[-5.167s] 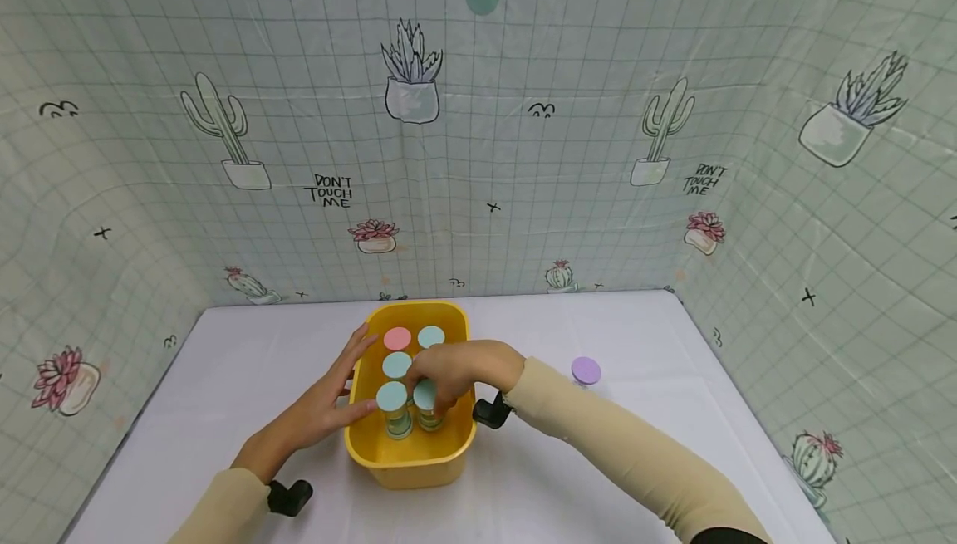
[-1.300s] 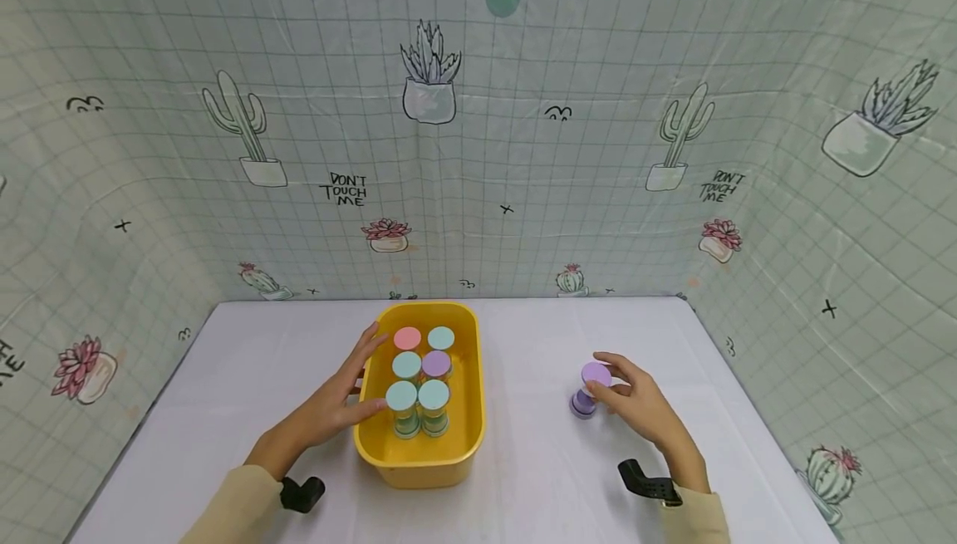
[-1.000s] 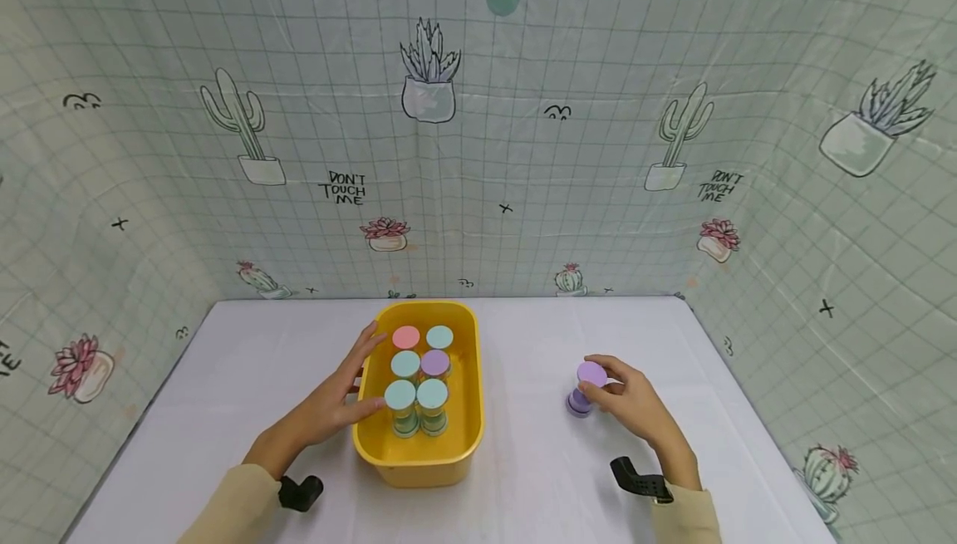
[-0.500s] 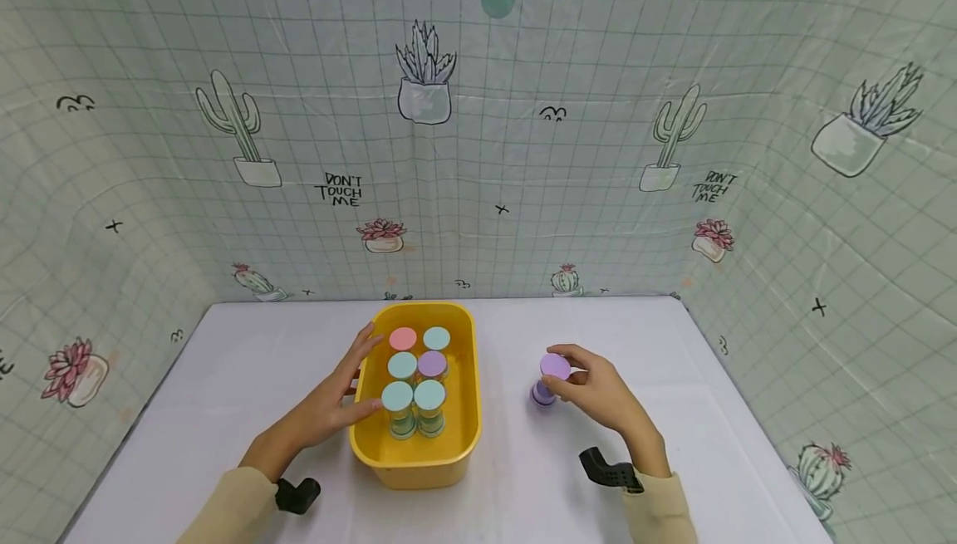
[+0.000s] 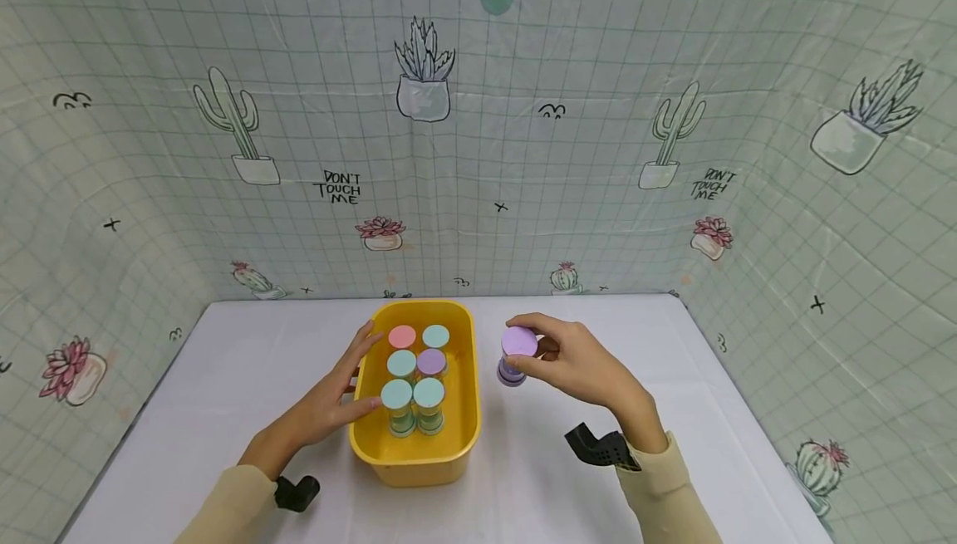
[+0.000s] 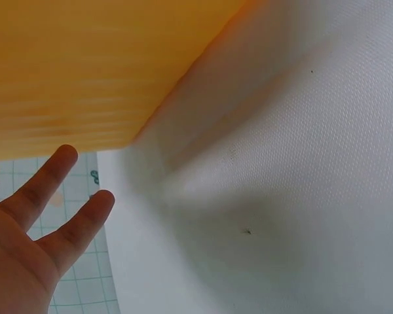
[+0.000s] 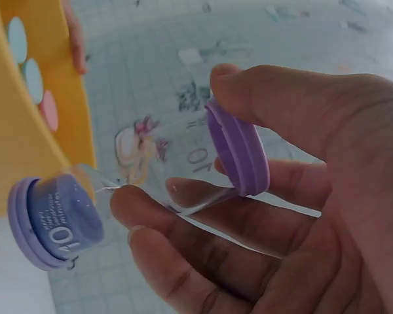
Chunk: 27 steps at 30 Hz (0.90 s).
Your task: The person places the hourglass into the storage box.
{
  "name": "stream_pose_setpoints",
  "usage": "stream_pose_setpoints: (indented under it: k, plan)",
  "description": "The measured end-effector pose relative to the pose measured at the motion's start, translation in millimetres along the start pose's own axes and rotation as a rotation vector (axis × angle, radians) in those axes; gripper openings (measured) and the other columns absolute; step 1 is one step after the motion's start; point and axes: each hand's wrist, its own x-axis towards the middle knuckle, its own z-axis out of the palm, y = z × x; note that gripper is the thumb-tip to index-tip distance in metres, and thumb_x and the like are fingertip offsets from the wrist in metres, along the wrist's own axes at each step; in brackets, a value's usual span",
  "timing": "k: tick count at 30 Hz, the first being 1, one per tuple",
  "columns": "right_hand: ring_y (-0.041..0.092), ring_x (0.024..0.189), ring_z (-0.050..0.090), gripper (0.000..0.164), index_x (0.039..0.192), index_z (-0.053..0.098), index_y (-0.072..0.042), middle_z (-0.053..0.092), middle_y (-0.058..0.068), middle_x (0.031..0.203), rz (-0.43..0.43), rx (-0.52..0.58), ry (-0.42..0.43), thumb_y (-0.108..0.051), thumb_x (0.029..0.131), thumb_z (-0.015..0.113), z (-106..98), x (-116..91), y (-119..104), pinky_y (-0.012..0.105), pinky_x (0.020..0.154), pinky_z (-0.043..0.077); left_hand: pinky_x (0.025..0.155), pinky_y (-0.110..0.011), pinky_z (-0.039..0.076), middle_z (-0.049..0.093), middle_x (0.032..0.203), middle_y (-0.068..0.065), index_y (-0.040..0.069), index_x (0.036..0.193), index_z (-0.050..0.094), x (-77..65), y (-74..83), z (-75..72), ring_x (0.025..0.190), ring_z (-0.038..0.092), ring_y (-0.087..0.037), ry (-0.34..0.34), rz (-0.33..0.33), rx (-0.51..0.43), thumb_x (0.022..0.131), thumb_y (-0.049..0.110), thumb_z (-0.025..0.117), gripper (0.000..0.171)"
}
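My right hand (image 5: 583, 361) pinches a purple-capped sand timer (image 5: 519, 341) by its top, thumb and fingers round the cap, just right of the yellow bin (image 5: 414, 475). In the right wrist view, blue-purple sand (image 7: 65, 216) fills its lower bulb, and the clear glass carries a "10". My left hand (image 5: 317, 413) lies along the bin's left side with fingers spread, the thumb over the rim. Standing in the bin are a pink-capped timer (image 5: 402, 336), a purple-capped timer (image 5: 431, 362) and several teal-capped ones, including the front left timer (image 5: 396, 394).
The white table (image 5: 568, 477) carries the bin left of centre. A cloth printed with cacti (image 5: 523, 154) rises behind and at both sides. Black wrist cameras sit on both arms, the right camera (image 5: 598, 447) low over the table. Inside the bin, the yellow floor (image 5: 407, 450) shows at the front.
My right hand, earlier inside the bin, took the purple-capped sand timer at the right and carried it left and up to the bin's right side. The left hand has stayed at the bin.
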Motion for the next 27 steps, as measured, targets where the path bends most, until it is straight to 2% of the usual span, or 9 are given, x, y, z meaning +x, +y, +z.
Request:
stream_pose_setpoints:
  k: [7, 12, 18, 23, 27]
  plan:
    - [0.012, 0.08, 0.066, 0.038, 0.126, 0.066, -0.017, 0.071, -0.006, 0.097, -0.1, -0.062, -0.12, -0.033, 0.093, 0.077, 8.6, 17.1, -33.2, 0.029, 0.07, 0.058, 0.097, -0.066, 0.051, -0.004, 0.175, -0.011, 0.018, 0.165, 0.018, -0.3, 0.3, -0.9, 0.138, 0.044, -0.052, 0.002, 0.011, -0.004, 0.095, 0.032, 0.064, 0.085]
    - [0.008, 0.087, 0.065, 0.038, 0.125, 0.065, -0.016, 0.072, -0.007, 0.104, -0.142, -0.052, -0.262, -0.034, 0.093, 0.077, 25.7, 32.9, -50.5, 0.029, 0.077, 0.06, 0.098, -0.067, 0.051, -0.004, 0.175, -0.011, 0.018, 0.165, 0.018, -0.8, 0.3, -0.9, 0.138, 0.044, -0.054, -0.001, 0.009, -0.002, 0.095, 0.032, 0.064, 0.085]
    - [0.0, 0.087, 0.064, 0.033, 0.124, 0.064, -0.016, 0.07, -0.008, 0.104, -0.204, -0.118, -0.458, -0.026, 0.094, 0.075, 48.7, 53.6, -61.3, 0.021, 0.082, 0.057, 0.097, -0.067, 0.051, -0.004, 0.175, -0.011, 0.018, 0.165, 0.019, -0.4, 0.5, -3.3, 0.136, 0.047, -0.053, -0.01, 0.016, 0.012, 0.095, 0.033, 0.064, 0.084]
    - [-0.001, 0.091, 0.062, 0.035, 0.125, 0.066, -0.013, 0.069, -0.005, 0.112, -0.224, -0.208, -0.595, -0.023, 0.092, 0.076, 62.0, 67.5, -65.5, 0.014, 0.082, 0.054, 0.097, -0.067, 0.051, -0.004, 0.175, -0.012, 0.018, 0.165, 0.018, -1.1, -0.3, -3.8, 0.135, 0.049, -0.051, -0.016, 0.019, 0.018, 0.096, 0.034, 0.064, 0.084]
    - [0.001, 0.094, 0.058, 0.036, 0.123, 0.069, -0.011, 0.068, -0.005, 0.111, -0.254, -0.268, -0.685, -0.022, 0.091, 0.078, 69.9, 76.4, -65.4, 0.012, 0.082, 0.052, 0.097, -0.069, 0.05, -0.004, 0.175, -0.012, 0.018, 0.165, 0.018, -1.2, 0.0, -4.0, 0.134, 0.048, -0.052, -0.02, 0.015, 0.015, 0.096, 0.027, 0.064, 0.083]
